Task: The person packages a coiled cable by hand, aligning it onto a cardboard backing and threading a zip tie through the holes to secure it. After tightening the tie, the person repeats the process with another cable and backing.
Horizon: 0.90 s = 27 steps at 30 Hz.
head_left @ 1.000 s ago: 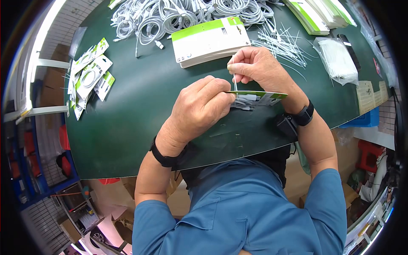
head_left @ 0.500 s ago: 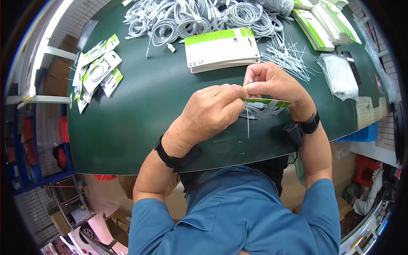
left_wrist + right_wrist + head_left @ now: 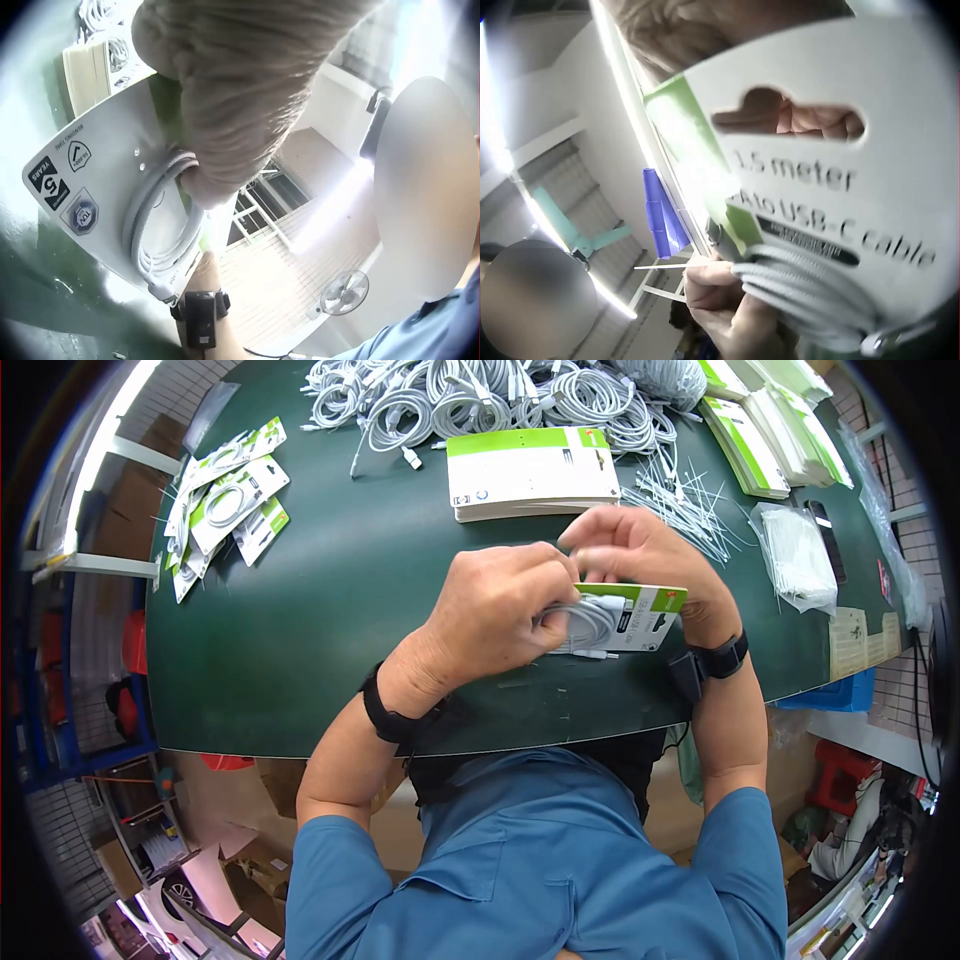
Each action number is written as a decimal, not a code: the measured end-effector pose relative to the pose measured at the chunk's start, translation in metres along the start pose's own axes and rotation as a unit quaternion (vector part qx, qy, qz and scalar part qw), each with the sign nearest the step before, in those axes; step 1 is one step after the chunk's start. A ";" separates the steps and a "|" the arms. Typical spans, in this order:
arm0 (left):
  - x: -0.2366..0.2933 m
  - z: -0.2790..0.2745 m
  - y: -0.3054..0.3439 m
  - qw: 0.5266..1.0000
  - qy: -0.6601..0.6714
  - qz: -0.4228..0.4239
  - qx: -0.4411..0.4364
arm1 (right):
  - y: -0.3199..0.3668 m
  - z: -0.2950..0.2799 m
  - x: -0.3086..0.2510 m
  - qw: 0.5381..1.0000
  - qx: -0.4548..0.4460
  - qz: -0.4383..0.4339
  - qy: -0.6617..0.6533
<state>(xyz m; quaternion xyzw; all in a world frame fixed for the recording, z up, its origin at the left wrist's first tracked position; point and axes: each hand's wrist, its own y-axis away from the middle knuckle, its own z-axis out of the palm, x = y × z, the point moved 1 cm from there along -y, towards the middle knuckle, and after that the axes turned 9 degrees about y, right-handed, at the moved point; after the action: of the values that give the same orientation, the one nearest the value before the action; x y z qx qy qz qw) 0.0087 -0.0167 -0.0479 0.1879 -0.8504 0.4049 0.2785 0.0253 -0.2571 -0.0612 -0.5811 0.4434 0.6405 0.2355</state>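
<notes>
In the head view, the left hand [image 3: 505, 605] grips the left end of a green and white card [image 3: 655, 622], with a coiled grey cable [image 3: 597, 622] against the card's front. The left wrist view shows the coil [image 3: 142, 225] lying on the card [image 3: 90, 180], a thumb over it. From the right wrist, the card [image 3: 900, 90] reads "1.5 meter", and a thin white tie [image 3: 664, 267] sticks out by the left hand's fingers [image 3: 709, 281]. Behind the card's top edge is the right hand [image 3: 650, 555], blurred, its fingers bent and near the left fingertips; whether it holds anything cannot be told.
A stack of cards [image 3: 535, 475] lies beyond the hands, with coiled cables [image 3: 490, 405] behind it. Loose white ties [image 3: 685, 510], a bag of ties [image 3: 795, 555] and more card stacks [image 3: 745, 445] are at the right. Carded cables [image 3: 225, 505] lie at the left.
The card has tilted so its front and the coil face the head camera more. The right hand no longer visibly pinches the white tie, which hung below the card half a second ago.
</notes>
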 end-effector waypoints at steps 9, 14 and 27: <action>-0.012 -0.011 0.005 0.955 0.078 -0.286 0.026 | 0.020 0.001 -0.022 0.914 0.210 -0.283 0.203; -0.021 -0.013 0.009 0.950 0.078 -0.301 0.031 | 0.007 0.044 -0.025 0.775 0.230 -0.321 0.493; -0.020 -0.011 0.008 0.954 0.069 -0.292 0.033 | 0.001 0.045 -0.014 0.807 0.215 -0.283 0.472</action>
<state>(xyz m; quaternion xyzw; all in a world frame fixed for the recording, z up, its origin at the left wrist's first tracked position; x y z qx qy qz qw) 0.0227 -0.0013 -0.0595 0.4085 -0.7234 0.3461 0.4359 0.0040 -0.2168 -0.0504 -0.8460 0.4421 0.0813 0.2867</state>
